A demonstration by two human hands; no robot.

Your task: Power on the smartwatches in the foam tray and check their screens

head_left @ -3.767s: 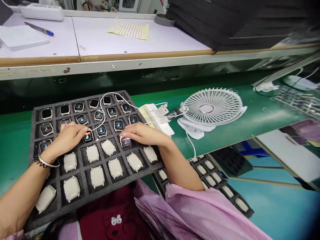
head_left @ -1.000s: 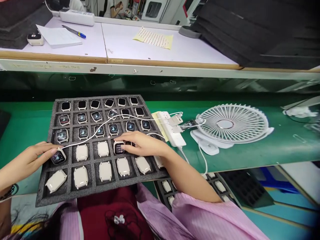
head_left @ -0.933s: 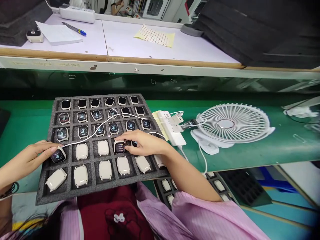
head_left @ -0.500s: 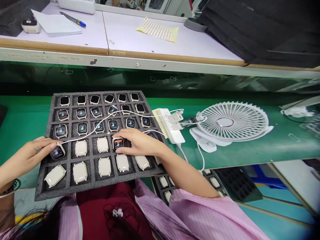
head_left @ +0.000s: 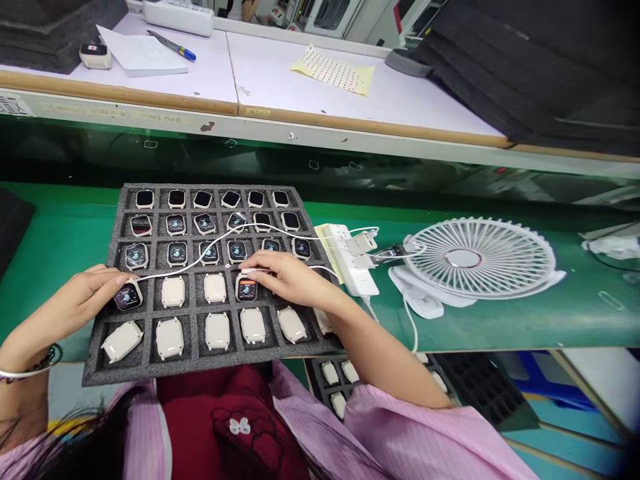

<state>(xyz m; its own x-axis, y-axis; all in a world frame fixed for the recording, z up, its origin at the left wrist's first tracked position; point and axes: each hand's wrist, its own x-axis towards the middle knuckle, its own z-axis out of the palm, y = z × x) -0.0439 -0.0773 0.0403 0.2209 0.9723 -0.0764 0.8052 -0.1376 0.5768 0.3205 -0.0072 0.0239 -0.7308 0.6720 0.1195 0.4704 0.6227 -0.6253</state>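
A dark foam tray with a grid of pockets holds several cream smartwatch bodies, face-up with lit screens in the far rows and face-down in the near rows. My left hand pinches a lit watch in the leftmost pocket of the fourth row, with a white cable running to it. My right hand lies over the tray's right side, fingers curled on a lit watch in the same row.
A white power strip with plugs lies right of the tray, and a white fan lies flat beyond it. A second tray of watches sits below the bench edge. The raised white shelf holds papers, a pen and stacked dark foam.
Since 3.8 s ago my left hand moved from the tray's middle to the leftmost pocket with the cable. In the last second both hands stay put; only the camera shifted slightly.
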